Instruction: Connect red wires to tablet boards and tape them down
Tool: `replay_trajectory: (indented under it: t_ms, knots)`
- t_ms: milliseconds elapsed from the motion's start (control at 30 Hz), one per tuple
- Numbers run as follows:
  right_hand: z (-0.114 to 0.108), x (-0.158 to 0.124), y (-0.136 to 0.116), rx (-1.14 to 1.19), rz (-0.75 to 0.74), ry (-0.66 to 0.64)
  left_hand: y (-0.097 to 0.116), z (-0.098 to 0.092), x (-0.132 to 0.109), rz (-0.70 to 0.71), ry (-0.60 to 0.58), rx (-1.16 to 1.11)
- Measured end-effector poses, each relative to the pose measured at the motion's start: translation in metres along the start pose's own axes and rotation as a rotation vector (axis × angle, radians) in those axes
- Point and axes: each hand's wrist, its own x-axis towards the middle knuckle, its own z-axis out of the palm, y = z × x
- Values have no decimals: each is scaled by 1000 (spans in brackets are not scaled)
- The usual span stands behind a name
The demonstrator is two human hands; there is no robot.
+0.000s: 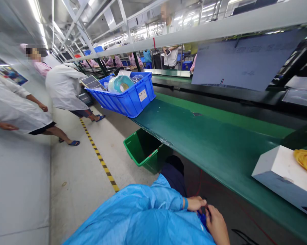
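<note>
My two hands meet low in the view, in my lap below the edge of the green bench (pixel 209 136). My left hand (pixel 195 203) comes out of a blue gown sleeve, its fingers curled toward the right hand. My right hand (pixel 217 225) shows its back, with the fingers bent inward. Between them is a small blue thing (pixel 202 217), too hidden to name. Both hands seem closed on it.
A blue crate (pixel 129 97) with tape rolls and panels sits on the bench's far end. A green bin (pixel 143 149) stands on the floor beneath. A white-grey box (pixel 278 170) with yellow cord is at right. People in white coats (pixel 64 88) stand along the aisle at left.
</note>
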Motion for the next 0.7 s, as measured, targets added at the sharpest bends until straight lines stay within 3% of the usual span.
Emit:
replay_trajectory:
  t_ms: [133,267,367,567,633,700]
  knots:
    - [6,-7,-17,-79,-123,-103,-1,-5,8,-134,-9,-101]
    - [6,-8,-28,-67,-210,-255,-5,-11,7,-114,54,-57]
    - [6,-6,-29,-47,-236,-197,-5,-12,4,-70,92,-9]
    - [1,2,-17,66,-8,179,0,-8,-7,31,97,118]
    - [-1,5,-9,46,95,158,2,-8,-14,113,65,190]
    - [-3,6,-4,25,172,31,4,-8,-20,185,48,262]
